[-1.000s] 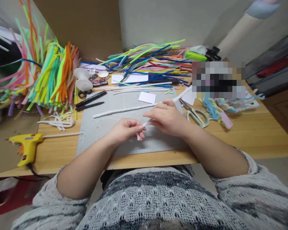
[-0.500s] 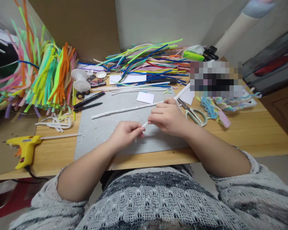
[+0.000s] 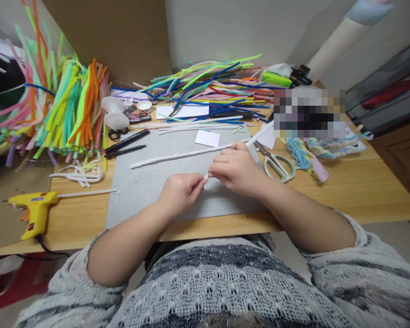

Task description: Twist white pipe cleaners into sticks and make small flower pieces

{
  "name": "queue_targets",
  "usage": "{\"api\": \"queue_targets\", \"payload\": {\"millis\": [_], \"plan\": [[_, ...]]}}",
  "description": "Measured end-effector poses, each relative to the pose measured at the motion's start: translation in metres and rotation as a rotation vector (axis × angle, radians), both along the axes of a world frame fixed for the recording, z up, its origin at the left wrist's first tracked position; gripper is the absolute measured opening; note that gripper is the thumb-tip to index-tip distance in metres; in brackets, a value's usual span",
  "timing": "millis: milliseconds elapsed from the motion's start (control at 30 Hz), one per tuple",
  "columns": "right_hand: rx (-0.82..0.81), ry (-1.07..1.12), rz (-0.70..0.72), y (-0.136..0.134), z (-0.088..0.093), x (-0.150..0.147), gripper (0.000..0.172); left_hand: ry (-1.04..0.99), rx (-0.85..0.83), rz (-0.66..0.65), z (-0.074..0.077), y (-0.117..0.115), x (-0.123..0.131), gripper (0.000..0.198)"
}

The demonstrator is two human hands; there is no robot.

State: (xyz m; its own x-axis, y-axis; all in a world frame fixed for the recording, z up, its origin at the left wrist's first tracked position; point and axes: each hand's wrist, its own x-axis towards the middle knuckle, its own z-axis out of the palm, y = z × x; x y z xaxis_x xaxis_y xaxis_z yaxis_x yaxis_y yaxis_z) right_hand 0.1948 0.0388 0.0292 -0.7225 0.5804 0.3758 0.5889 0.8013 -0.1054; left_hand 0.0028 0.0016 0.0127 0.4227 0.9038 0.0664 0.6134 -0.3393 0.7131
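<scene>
A white pipe cleaner [image 3: 260, 133] runs through my right hand [image 3: 237, 169], and its long end sticks out to the upper right. My right hand is closed around it above the grey cutting mat [image 3: 136, 196]. Close beside, my left hand [image 3: 181, 193] pinches the short end of the same pipe cleaner, with only a little white showing between the two sets of fingertips. Another white pipe cleaner [image 3: 171, 157] lies on the mat just beyond my hands, its right part behind my right hand. Scissors [image 3: 279, 165] with pale handles rest right of my right hand.
A yellow glue gun [image 3: 37, 212] with a glue stick lies at left, its cord hanging over the table edge. Bundled coloured pipe cleaners [image 3: 68, 109] stand behind it; more pipe cleaners [image 3: 208, 86] are heaped at the back. Black markers [image 3: 126, 142] and a white card [image 3: 207, 138] lie on the mat.
My left hand has turned slightly and its fingertips have come nearer to my right hand, so less of the pipe cleaner shows between them. My right hand has shifted slightly.
</scene>
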Motion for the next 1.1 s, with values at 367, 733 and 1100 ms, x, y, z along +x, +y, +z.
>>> {"api": "queue_targets", "payload": {"millis": [367, 733, 1100], "plan": [[0.036, -0.004, -0.075, 0.013, 0.007, 0.018, 0.028, -0.494, -0.824, 0.064, 0.009, 0.016, -0.018, 0.022], [0.125, -0.108, 0.004, -0.011, -0.004, -0.006, 0.025, -0.384, -0.558, 0.083, -0.002, 0.012, -0.01, 0.018], [0.129, -0.073, -0.036, -0.015, -0.005, -0.008, 0.023, -0.025, 0.062, -0.003, 0.004, 0.009, -0.012, 0.017]]}}
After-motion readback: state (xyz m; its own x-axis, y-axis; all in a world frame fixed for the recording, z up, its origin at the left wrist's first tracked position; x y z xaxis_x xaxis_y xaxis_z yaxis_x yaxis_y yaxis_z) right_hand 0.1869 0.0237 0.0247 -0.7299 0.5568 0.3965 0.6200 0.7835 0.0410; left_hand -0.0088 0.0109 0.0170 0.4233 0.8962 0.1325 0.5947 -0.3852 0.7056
